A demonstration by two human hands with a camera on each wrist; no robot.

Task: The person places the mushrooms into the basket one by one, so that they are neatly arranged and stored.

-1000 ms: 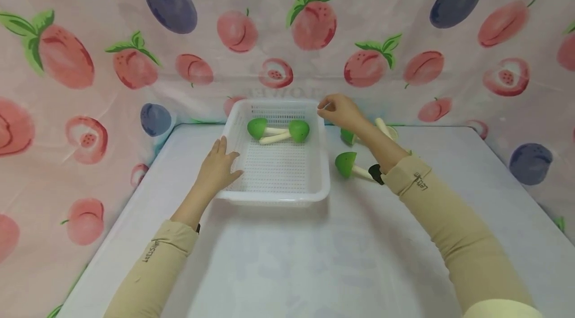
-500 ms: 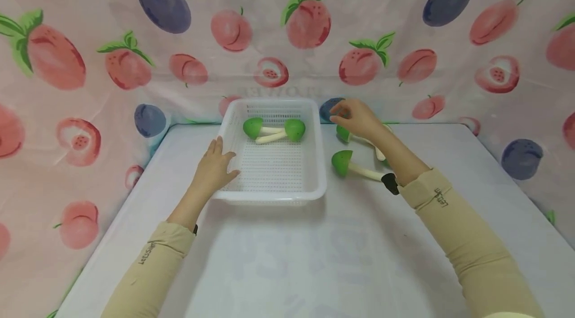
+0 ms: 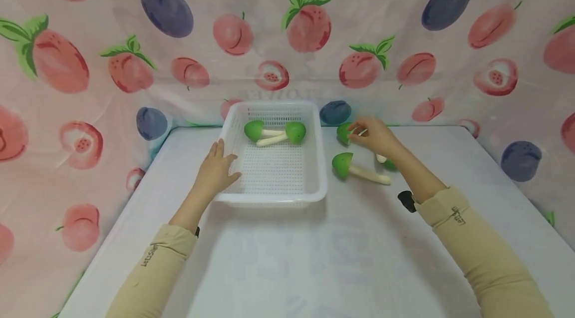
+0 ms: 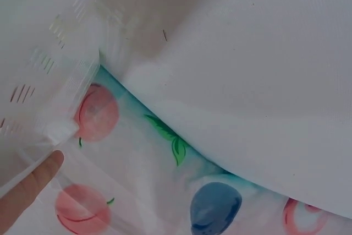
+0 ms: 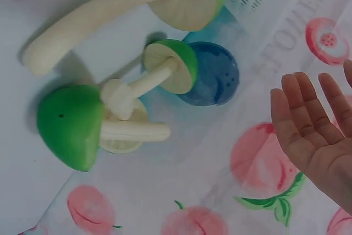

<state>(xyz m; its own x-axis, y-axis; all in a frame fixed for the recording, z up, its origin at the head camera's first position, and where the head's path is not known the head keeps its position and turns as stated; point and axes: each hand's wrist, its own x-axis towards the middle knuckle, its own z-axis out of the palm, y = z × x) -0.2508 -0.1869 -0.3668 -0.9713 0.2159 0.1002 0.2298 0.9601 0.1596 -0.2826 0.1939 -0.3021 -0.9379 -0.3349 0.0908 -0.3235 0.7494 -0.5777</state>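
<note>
A fruit-print cloth [image 3: 278, 43] hangs behind a white table [image 3: 278, 268] bearing a white basket [image 3: 269, 197]. Two green-capped mushrooms [image 3: 295, 133] lie inside the basket; more mushrooms [image 3: 343, 165] lie to the basket's right. The left hand [image 3: 214, 168], fingers spread, touches the basket's left side. Right of the basket, the right hand [image 3: 374, 137] is above those mushrooms, fingers loosely bent, holding nothing.

From the head, looks forward and down from farthest off, over table [image 3: 287, 258], white basket [image 3: 269, 198] and fruit-print cloth [image 3: 341, 13]. From the left wrist, looks closely past the basket's slotted side to table and cloth, turned with the table uppermost. From the right wrist, looks near across green-capped mushrooms [image 5: 70, 127] to basket and cloth, sharing all three with the head view.
</note>
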